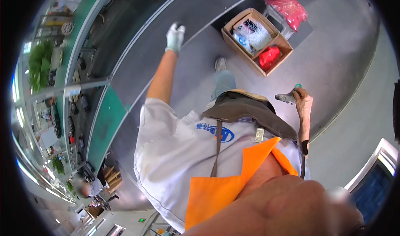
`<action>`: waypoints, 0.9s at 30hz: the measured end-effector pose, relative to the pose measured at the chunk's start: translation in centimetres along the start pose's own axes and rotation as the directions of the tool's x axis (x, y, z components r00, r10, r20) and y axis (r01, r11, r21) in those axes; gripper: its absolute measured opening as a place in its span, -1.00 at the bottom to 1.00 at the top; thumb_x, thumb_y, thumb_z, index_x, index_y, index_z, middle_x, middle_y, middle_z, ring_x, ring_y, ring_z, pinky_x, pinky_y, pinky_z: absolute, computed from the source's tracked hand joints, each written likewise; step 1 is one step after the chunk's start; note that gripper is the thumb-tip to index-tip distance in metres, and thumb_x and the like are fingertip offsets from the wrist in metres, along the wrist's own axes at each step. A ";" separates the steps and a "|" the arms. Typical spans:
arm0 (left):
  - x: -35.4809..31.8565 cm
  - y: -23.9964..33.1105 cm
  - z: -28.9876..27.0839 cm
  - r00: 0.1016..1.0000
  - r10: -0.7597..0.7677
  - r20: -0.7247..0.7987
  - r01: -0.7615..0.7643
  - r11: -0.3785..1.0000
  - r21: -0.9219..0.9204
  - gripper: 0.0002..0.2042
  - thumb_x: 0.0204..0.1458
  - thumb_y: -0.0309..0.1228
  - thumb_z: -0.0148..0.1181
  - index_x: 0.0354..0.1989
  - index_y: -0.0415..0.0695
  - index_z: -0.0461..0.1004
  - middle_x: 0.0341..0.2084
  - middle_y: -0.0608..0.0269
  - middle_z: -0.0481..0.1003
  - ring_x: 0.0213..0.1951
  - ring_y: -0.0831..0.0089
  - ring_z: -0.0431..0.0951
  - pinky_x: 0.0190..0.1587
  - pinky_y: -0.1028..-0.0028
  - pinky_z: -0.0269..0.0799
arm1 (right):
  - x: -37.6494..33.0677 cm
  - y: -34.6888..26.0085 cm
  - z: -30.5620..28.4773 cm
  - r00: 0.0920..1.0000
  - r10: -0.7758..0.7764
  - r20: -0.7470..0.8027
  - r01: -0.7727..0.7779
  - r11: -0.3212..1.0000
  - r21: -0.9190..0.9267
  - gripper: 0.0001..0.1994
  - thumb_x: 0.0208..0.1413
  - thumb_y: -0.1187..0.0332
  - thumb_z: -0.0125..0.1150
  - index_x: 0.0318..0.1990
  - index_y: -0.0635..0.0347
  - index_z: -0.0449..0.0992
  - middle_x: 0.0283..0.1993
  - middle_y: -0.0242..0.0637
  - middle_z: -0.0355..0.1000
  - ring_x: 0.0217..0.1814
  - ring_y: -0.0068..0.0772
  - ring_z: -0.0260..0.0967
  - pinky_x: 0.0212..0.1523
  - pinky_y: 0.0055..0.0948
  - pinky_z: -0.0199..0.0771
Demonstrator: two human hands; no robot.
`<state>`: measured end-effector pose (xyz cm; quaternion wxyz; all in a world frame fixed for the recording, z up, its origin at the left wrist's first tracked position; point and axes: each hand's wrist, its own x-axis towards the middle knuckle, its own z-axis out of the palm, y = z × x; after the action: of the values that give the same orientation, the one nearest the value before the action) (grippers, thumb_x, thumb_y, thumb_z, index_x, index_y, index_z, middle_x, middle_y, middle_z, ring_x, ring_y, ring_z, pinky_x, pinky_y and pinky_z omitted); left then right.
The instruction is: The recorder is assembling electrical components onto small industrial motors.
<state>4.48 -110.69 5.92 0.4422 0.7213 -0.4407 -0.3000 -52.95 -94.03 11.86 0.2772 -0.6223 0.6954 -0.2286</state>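
My left hand (175,38) wears a white work glove with dark grey at the fingertips. It is above the front edge of a long dark work surface (156,32), with the arm stretched forward. Its fingers are foreshortened, so their closing is unclear, and no object shows in it. My bare right hand (303,102) is out to the right, at about waist height. Between its thumb and fingers it pinches a grey work glove (286,97) near its green cuff. The glove's fingers hang off to the left, over the floor.
Ahead on the right, an open cardboard box (250,61) holds white stringy material and a red item (269,57). A red plastic bag (287,9) lies beyond it. Metal-framed green benches (102,129) line the left side. Another person (89,189) is far off at lower left.
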 end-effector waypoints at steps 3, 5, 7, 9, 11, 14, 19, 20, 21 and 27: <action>17.6 -0.8 -0.2 0.997 0.049 -0.066 -0.038 0.985 0.169 -0.56 0.10 -0.28 0.26 0.12 -0.22 0.48 0.02 -0.06 0.54 0.06 0.14 0.54 0.15 0.36 0.40 | 5.1 -0.7 2.3 0.998 0.037 -0.053 -0.044 0.989 -0.139 -0.82 0.07 0.37 0.30 -0.20 0.27 0.61 -0.30 0.01 0.54 -0.31 0.02 0.53 -0.23 -0.19 0.48; 28.6 -0.2 0.4 0.974 0.164 -0.157 -0.087 0.909 0.407 -0.47 0.05 -0.17 0.28 0.13 -0.26 0.46 0.05 -0.11 0.52 0.11 0.03 0.51 0.19 0.28 0.38 | 7.1 -1.4 4.6 0.985 0.164 -0.055 -0.172 0.964 -0.202 -0.82 0.06 0.38 0.30 -0.21 0.28 0.61 -0.33 0.02 0.54 -0.32 -0.01 0.53 -0.24 -0.20 0.48; 39.6 -2.1 -3.5 0.965 0.130 -0.227 0.018 0.832 0.554 -0.37 0.00 -0.07 0.28 0.15 -0.30 0.42 0.09 -0.27 0.45 0.18 -0.07 0.43 0.23 0.19 0.35 | 9.1 -2.3 7.9 0.940 0.340 0.010 -0.336 0.932 -0.134 -0.81 0.05 0.37 0.31 -0.22 0.28 0.62 -0.35 0.04 0.54 -0.31 -0.04 0.54 -0.23 -0.21 0.47; 46.8 0.0 2.7 0.983 -0.054 -0.176 0.146 0.813 0.563 -0.34 -0.02 -0.04 0.30 0.15 -0.29 0.39 0.13 -0.29 0.41 0.20 -0.10 0.41 0.24 0.18 0.34 | 7.5 -3.4 9.8 0.853 0.519 -0.057 -0.522 0.849 -0.084 -0.80 0.02 0.38 0.32 -0.21 0.27 0.63 -0.36 0.06 0.54 -0.29 -0.08 0.56 -0.22 -0.23 0.48; 54.2 -1.0 2.3 0.971 -0.144 -0.190 0.229 0.779 0.584 -0.28 -0.07 0.01 0.33 0.16 -0.28 0.36 0.18 -0.26 0.37 0.21 -0.10 0.40 0.24 0.15 0.35 | 9.4 -5.5 10.3 0.841 0.541 0.000 -0.535 0.832 -0.146 -0.78 0.00 0.37 0.34 -0.20 0.27 0.63 -0.37 0.00 0.57 -0.32 -0.25 0.55 -0.23 -0.27 0.51; 61.7 -5.4 -0.6 0.928 -0.285 -0.240 0.373 0.690 0.620 -0.05 -0.17 0.09 0.42 0.33 -0.24 0.15 0.21 -0.21 0.34 0.22 -0.03 0.41 0.21 0.12 0.40 | 12.4 -7.7 11.3 0.800 0.594 0.085 -0.583 0.803 -0.120 -0.76 -0.01 0.38 0.36 -0.18 0.29 0.64 -0.43 -0.18 0.58 -0.41 -0.40 0.49 -0.29 -0.32 0.53; 61.6 -3.7 5.3 0.871 -0.339 -0.356 0.490 0.525 0.696 0.11 -0.26 0.13 0.49 0.41 -0.17 0.02 0.13 -0.12 0.42 0.14 0.11 0.51 0.13 0.14 0.46 | 16.3 -9.3 10.9 0.690 0.723 0.045 -0.717 0.690 -0.099 -0.75 0.04 0.39 0.32 -0.14 0.33 0.64 -0.45 -0.28 0.55 -0.48 -0.49 0.41 -0.41 -0.42 0.48; 60.5 -3.6 5.0 0.872 -0.337 -0.356 0.488 0.518 0.703 0.11 -0.26 0.13 0.49 0.41 -0.17 0.02 0.13 -0.12 0.42 0.14 0.11 0.51 0.13 0.14 0.46 | 16.9 -8.6 11.8 0.679 0.729 0.084 -0.729 0.684 -0.043 -0.76 0.05 0.40 0.30 -0.15 0.34 0.64 -0.47 -0.28 0.53 -0.52 -0.53 0.37 -0.45 -0.46 0.44; 58.9 -4.3 5.0 0.883 -0.344 -0.319 0.469 0.604 0.645 0.09 -0.27 0.12 0.49 0.37 -0.26 0.05 0.11 -0.13 0.44 0.11 0.09 0.53 0.12 0.17 0.47 | 17.4 -7.7 12.6 0.670 0.732 0.124 -0.739 0.674 0.012 -0.77 0.05 0.41 0.28 -0.16 0.35 0.64 -0.49 -0.29 0.51 -0.56 -0.56 0.34 -0.49 -0.50 0.40; 39.7 0.3 12.6 0.981 -0.164 -0.099 0.189 0.920 0.343 -0.05 -0.19 -0.11 0.54 0.15 -0.60 0.09 -0.14 -0.24 0.51 -0.14 0.17 0.61 -0.05 0.34 0.54 | 22.4 -8.1 13.2 0.659 0.723 0.205 -0.747 0.662 0.066 -0.75 0.03 0.40 0.28 -0.14 0.31 0.65 -0.52 -0.23 0.52 -0.56 -0.52 0.37 -0.44 -0.44 0.40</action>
<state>11.11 -151.24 -0.91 0.2928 0.8351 -0.4048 -0.2303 -39.80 -116.89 5.18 0.4455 -0.2819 0.8444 -0.0954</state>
